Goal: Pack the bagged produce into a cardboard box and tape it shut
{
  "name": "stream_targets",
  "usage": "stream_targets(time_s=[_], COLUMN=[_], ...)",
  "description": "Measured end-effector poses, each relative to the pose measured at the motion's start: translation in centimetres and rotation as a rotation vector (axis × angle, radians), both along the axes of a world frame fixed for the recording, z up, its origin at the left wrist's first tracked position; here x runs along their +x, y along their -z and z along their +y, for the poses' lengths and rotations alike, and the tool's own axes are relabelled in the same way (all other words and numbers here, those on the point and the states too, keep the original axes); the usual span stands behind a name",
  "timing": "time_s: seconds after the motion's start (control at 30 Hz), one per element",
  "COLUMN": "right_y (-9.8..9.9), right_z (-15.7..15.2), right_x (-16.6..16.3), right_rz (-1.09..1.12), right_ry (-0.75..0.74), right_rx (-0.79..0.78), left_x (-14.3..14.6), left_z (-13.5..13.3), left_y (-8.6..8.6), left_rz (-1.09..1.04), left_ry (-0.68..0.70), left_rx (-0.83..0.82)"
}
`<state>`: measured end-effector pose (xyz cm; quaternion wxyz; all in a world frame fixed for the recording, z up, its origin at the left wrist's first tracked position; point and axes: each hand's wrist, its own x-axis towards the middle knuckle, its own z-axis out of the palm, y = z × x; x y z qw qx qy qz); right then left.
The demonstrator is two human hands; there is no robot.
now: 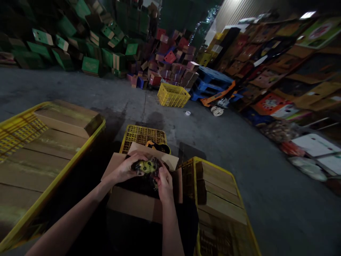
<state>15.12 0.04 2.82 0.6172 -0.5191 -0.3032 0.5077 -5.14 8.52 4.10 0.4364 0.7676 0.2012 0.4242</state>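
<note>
Over an open cardboard box (134, 204), both my hands hold a yellow-green piece with dark spots, in shiny clear plastic (146, 166); its exact kind is hard to make out. My left hand (127, 167) grips its left side, fingers curled over the top. On the other side, my right hand (164, 180) pinches the crinkled plastic. The box's flaps stand spread outward, and its inside is too dark to read. Just beyond the far flap lies an orange and black tool (158, 146), partly hidden, on a yellow crate (141, 136).
Large yellow crates with closed cardboard boxes flank me, a left crate (80, 153) and a right crate (237, 185). Ahead are another yellow crate (173, 96), blue pallets (214, 78), an orange pallet jack (218, 97) and heaped green boxes (90, 65). Stacked cartons (271, 103) line the right.
</note>
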Motion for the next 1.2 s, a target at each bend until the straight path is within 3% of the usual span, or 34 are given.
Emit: stream_targets(time_s=[0.1,0.27,0.4,0.57,0.87,1.1,1.2], right_y=[0.1,0.1,0.2,0.5,0.1,-0.5,-0.5], right_z=[0.0,-0.2,-0.2,-0.4,-0.3,-0.2,-0.3], right_x=[0.0,0.2,0.4,0.6,0.3,-0.1,-0.2], right_rz=[0.0,-0.037,-0.076,-0.053,-0.091,-0.077,-0.072], right_ry=[-0.02,0.064,0.152,0.176,0.068,-0.142,-0.118], right_rx=[-0.038,0.039,0.071,0.037,0.03,0.067,0.06], left_x=[0.2,0.2,0.0,0.3,0.0,0.1,0.0], left_z=[-0.1,-0.3,-0.4,-0.1,-0.2,-0.1,-0.1], left_y=[0.3,1.2,1.6,1.5,0.6,1.1,1.3], left_rz=[0.025,0.125,0.041,-0.038,-0.046,-0.054,-0.039], left_ry=[0.029,-0.006,0.032,-0.058,-0.031,-0.061,-0.056], left_rx=[0.012,-0.054,-0.233,-0.457,-0.401,-0.316,-0.309])
